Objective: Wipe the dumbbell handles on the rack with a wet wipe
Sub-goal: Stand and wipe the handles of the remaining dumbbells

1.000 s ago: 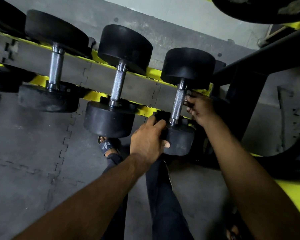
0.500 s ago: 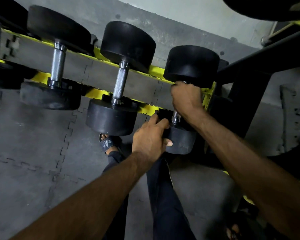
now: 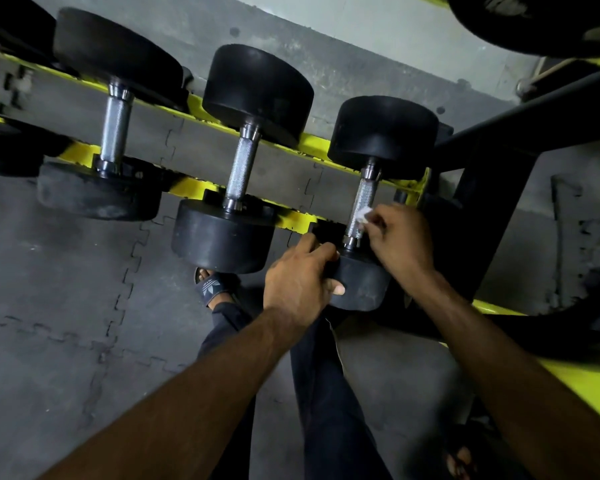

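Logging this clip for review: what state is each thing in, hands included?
Right-end black rubber dumbbell with knurled steel handle: racked, steadied by one hand.
Small white wet wipe: bunched, pressed against that handle.
Right-hand grip: pinches the wipe.
Left-hand grip: holds that dumbbell's near head.
Middle black dumbbell: racked, untouched.
Left black dumbbell: racked, untouched.
Yellow steel rack rail: bears the dumbbells.

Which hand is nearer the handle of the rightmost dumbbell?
Right. The right hand holds the wipe against the handle, low down; the left hand grips the dumbbell's near weight head, just below the handle.
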`<state>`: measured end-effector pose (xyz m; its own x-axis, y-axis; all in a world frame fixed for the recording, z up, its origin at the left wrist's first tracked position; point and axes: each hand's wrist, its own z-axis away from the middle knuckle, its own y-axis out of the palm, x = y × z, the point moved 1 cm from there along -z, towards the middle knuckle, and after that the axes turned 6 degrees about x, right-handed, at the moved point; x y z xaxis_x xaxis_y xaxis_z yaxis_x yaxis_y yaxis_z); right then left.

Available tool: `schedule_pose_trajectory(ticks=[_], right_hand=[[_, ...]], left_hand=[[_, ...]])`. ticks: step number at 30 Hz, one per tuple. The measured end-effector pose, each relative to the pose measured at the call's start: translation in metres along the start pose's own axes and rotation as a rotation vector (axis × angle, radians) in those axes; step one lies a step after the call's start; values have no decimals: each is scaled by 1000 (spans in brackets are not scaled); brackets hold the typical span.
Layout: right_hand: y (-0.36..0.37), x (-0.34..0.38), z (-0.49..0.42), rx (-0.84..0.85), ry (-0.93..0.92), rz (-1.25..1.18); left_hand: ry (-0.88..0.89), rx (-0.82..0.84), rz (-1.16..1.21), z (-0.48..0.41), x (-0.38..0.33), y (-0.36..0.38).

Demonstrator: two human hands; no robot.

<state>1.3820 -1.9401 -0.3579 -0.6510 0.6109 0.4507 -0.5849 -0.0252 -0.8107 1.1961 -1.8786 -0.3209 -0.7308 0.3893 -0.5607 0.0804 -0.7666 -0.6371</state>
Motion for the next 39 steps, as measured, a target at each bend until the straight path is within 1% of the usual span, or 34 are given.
schedule_pose_trajectory(ticks=[2,4,5,6,7,9,10,12,14,16,18,21,24,26,27,29,33,35,39], right_hand=[[15,-8,10,20,300,-233],[25,-13,2,46,495,-531],[27,-15,-4,72,548,-677],[28,-17,-11,137,573,-783],[30,-18,-17,244,562,-867],[32,-19,-23,483,491,-904],[32,-21,-24,554,470,-862],[29,-26,-25,599,461,-750],[23,-29,-25,559,461,-640],[17,-31,-19,473,446,-558],[13,-31,-10,388,380,-458],[6,-29,-5,366,180,-300],[1,-15,-10,369,-93,-195],[1,0,-17,349,-283,-17],[2,7,-22,332,-333,98],[5,19,-33,286,-340,294],[12,43,-47,225,-159,583],[11,45,-41,208,-159,605],[3,30,-14,252,-319,432]], left_hand=[[4,-10,-6,0,0,-1],[5,-12,-9,0,0,-1],[5,-9,-11,0,0,-1],[5,-8,-13,0,0,-1],[3,-8,-15,1,-1,-1],[-5,-4,-14,1,-2,-2],[-7,0,-13,1,-2,-2],[-10,7,-10,2,-3,-3],[-13,0,-6,2,-2,-2],[-14,-3,-2,2,-2,-1],[-7,-5,5,1,-1,0],[7,-10,1,1,2,2],[4,-12,-7,1,2,3],[4,-16,-12,1,1,3],[6,-19,-14,1,0,3],[5,-26,-7,1,0,3],[1,-17,-5,4,0,2],[4,-3,-11,4,1,1],[5,15,7,4,1,-2]])
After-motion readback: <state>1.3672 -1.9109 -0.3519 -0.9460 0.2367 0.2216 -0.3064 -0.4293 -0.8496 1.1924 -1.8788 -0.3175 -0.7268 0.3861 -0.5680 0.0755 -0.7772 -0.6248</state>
